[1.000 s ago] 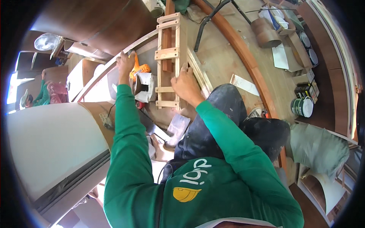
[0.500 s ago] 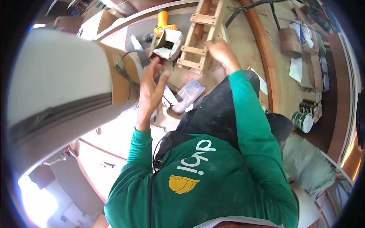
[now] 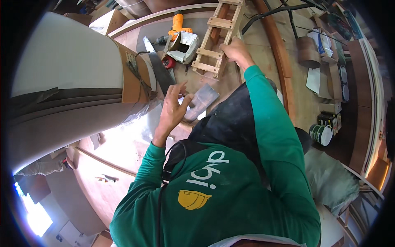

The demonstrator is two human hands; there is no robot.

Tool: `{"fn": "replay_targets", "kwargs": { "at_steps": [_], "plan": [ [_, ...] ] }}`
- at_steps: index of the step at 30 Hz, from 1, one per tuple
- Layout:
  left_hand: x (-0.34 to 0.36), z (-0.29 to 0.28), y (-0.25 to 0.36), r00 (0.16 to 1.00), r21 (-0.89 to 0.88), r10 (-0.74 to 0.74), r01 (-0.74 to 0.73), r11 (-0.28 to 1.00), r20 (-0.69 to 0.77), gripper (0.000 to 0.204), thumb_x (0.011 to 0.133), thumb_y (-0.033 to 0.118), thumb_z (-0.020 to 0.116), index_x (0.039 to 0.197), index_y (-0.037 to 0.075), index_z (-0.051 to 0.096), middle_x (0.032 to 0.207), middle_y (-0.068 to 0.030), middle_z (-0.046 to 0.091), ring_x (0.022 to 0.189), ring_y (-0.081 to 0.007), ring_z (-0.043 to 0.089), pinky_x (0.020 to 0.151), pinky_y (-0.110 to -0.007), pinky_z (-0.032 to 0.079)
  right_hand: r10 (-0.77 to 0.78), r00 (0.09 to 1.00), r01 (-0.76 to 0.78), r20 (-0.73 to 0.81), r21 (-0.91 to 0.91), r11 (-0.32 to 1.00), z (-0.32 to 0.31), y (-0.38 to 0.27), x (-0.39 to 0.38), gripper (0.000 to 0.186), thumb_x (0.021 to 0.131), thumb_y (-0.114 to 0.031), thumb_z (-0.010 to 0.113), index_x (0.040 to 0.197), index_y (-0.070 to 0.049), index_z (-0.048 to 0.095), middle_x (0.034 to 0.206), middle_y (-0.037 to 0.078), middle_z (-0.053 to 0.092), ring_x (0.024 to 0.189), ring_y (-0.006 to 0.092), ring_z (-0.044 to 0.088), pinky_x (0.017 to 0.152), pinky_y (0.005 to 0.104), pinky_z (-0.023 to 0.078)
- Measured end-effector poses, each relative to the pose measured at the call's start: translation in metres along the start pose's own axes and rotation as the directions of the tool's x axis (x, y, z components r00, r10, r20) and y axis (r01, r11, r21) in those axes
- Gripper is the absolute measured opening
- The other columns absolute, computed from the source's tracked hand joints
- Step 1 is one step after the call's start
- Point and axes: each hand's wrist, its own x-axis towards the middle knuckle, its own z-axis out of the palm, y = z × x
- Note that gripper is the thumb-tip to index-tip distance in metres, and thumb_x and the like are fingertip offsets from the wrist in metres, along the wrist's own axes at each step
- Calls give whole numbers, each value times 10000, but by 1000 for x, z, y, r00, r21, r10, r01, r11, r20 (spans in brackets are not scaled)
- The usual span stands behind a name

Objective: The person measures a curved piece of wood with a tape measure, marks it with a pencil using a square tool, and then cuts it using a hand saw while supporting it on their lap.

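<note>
My right hand is closed around the side rail of a small ladder-like wooden frame that lies on the plywood floor ahead of me. My left hand hovers with fingers spread and holds nothing. Its thumb is at the edge of a grey sheet lying over my dark trouser knee. Both arms wear green sleeves.
An orange drill, an open paper bag, a red tape measure and a saw blade lie left of the frame. A big cardboard-wrapped roll of sheets fills the left. A curved wooden strip and tins are to the right.
My left hand has drawn back from the paper bag toward the grey sheet near my knee. My right hand stays on the wooden frame. The view has tilted.
</note>
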Motion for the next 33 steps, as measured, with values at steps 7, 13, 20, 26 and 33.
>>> {"fn": "replay_targets", "kwargs": {
  "at_steps": [7,13,20,26,33],
  "plan": [
    [18,1,-6,999,29,35,-35,999,-7,562,961,125,749,1490,58,570,1253,-211,634,1140,-348,681,942,-447,568,-40,999,40,-4,-11,999,6,12,-5,643,839,-292,762,1312,120,621,1245,329,721,1173,422,724,993,444,576],
    [37,18,-9,999,-13,-24,25,1000,25,587,972,118,739,1526,75,549,1296,-201,624,1166,-326,680,981,-429,567,-43,992,37,-121,-52,998,22,11,-2,555,854,-249,755,1284,85,652,1205,296,741,1146,382,735,998,434,563],
    [24,2,-33,999,-6,9,-9,1000,-45,578,966,120,747,1514,80,565,1273,-205,624,1120,-325,683,945,-413,578,-77,993,80,-95,30,996,21,21,1,655,842,-288,756,1301,155,603,1173,360,726,1134,440,735,984,449,578],
    [-38,-31,-56,971,104,-227,234,967,-72,642,1010,277,752,1529,-8,502,1234,-254,651,1134,-391,683,979,-482,569,110,991,-83,-79,281,956,-13,31,-66,1021,939,-505,800,1642,28,286,1392,251,641,1221,300,667,842,494,628],
    [-12,11,-101,843,246,-488,535,808,-227,1089,939,535,775,1621,-127,245,1313,-332,654,1233,-472,652,1076,-497,492,-135,990,140,-38,370,918,32,88,-150,785,1015,-270,770,1618,14,355,1209,83,685,1026,153,686,818,293,558]
  ]
}}
